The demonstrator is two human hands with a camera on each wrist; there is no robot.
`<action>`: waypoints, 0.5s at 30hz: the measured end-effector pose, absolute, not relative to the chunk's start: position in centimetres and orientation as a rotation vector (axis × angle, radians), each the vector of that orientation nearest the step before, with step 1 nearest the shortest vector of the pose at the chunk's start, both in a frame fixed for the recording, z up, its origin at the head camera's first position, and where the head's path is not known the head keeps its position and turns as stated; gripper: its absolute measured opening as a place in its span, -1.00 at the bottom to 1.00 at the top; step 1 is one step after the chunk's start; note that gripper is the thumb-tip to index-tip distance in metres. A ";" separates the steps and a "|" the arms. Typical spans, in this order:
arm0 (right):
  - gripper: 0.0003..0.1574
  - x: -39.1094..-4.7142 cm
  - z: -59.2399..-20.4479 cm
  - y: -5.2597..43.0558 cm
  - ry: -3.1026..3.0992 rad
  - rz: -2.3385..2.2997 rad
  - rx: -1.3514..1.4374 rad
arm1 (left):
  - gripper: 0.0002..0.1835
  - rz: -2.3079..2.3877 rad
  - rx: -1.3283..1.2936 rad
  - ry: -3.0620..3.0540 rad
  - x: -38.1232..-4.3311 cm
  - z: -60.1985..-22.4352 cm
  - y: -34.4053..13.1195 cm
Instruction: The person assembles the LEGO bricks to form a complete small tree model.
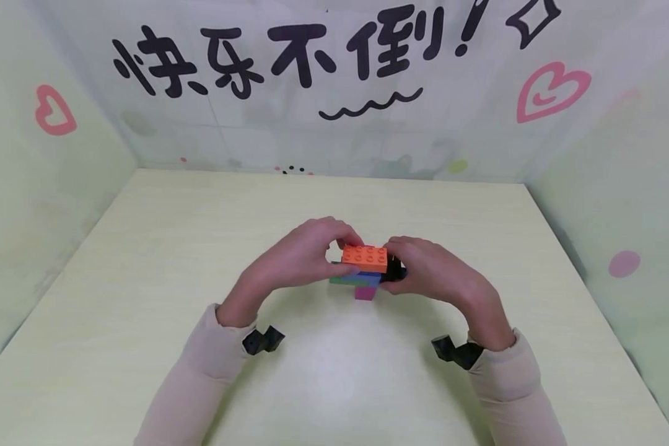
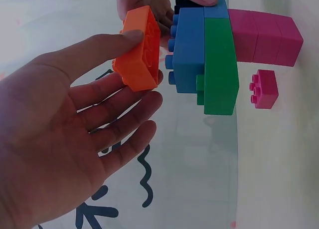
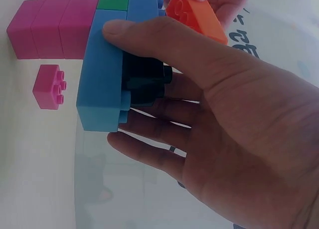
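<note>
My left hand (image 1: 306, 257) pinches an orange toy brick (image 1: 364, 258) between thumb and fingers. In the left wrist view that brick stands slightly tilted, a small gap away from the studs of a blue brick (image 2: 190, 52). The blue brick sits on a layer with a green brick (image 2: 219, 69) and a light blue brick (image 3: 99, 74), carried by a column of pink bricks (image 2: 266, 37). My right hand (image 1: 435, 266) grips this built structure at its right end, thumb on the light blue brick's side. A black brick (image 3: 144, 79) sits beside the blue one, partly covered by that thumb.
A loose pink brick (image 2: 264, 89) stands on the table near the column, hidden in the head view. The pale tabletop (image 1: 334, 384) ends at a back wall (image 1: 290, 142) with black lettering, and side panels rise left and right.
</note>
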State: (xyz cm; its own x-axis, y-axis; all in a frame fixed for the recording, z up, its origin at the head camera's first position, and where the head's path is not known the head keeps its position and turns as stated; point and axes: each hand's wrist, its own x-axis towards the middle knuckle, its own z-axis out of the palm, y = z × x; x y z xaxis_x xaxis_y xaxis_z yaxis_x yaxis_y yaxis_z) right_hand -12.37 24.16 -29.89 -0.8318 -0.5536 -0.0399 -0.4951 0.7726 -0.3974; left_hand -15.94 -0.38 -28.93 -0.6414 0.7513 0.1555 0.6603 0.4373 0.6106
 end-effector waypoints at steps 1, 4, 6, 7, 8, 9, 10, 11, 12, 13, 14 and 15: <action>-0.59 -12.4 -29.9 24.2 2.807 -0.572 -0.843 | -0.63 0.979 1.254 2.544 -15.8 -29.0 -0.3; -0.62 -12.3 -29.9 24.1 2.806 -0.590 -0.853 | -0.62 0.964 1.243 2.560 -15.6 -29.4 -0.1; -0.64 -12.3 -29.9 24.1 2.807 -0.595 -0.856 | -0.62 0.968 1.242 2.567 -15.5 -29.6 0.0; -0.65 -12.3 -29.9 24.2 2.806 -0.596 -0.856 | -0.62 0.965 1.244 2.573 -15.5 -29.7 0.1; -0.67 -12.4 -29.9 24.2 2.807 -0.597 -0.856 | -0.62 0.963 1.246 2.580 -15.5 -29.8 0.1; -0.67 -12.4 -29.9 24.2 2.808 -0.595 -0.858 | -0.62 0.963 1.248 2.588 -15.5 -29.9 0.2; -0.68 -12.4 -30.0 24.2 2.807 -0.596 -0.859 | -0.62 0.962 1.248 2.593 -15.5 -30.0 0.2; -0.69 -12.4 -30.0 24.2 2.806 -0.596 -0.863 | -0.62 0.960 1.252 2.599 -15.5 -30.1 0.3; -0.70 -12.4 -30.0 24.2 2.803 -0.598 -0.866 | -0.62 0.953 1.257 2.607 -15.5 -30.1 0.3; -0.70 -12.5 -30.0 24.2 2.802 -0.600 -0.872 | -0.62 0.946 1.261 2.615 -15.5 -30.2 0.4; -0.70 -12.5 -30.0 24.3 2.802 -0.601 -0.877 | -0.62 0.942 1.268 2.617 -15.5 -30.2 0.4; -0.70 -12.5 -30.0 24.3 2.802 -0.604 -0.881 | -0.61 0.933 1.276 2.622 -15.4 -30.2 0.5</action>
State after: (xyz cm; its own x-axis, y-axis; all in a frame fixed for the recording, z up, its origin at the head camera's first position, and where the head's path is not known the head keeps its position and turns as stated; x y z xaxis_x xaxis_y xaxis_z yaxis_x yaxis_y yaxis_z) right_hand -12.50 24.28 -29.97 -0.8180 -0.5751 -0.0156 -0.5175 0.7474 -0.4165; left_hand -15.45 0.50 -30.19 -0.6498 0.7372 0.1851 0.6884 0.4676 0.5544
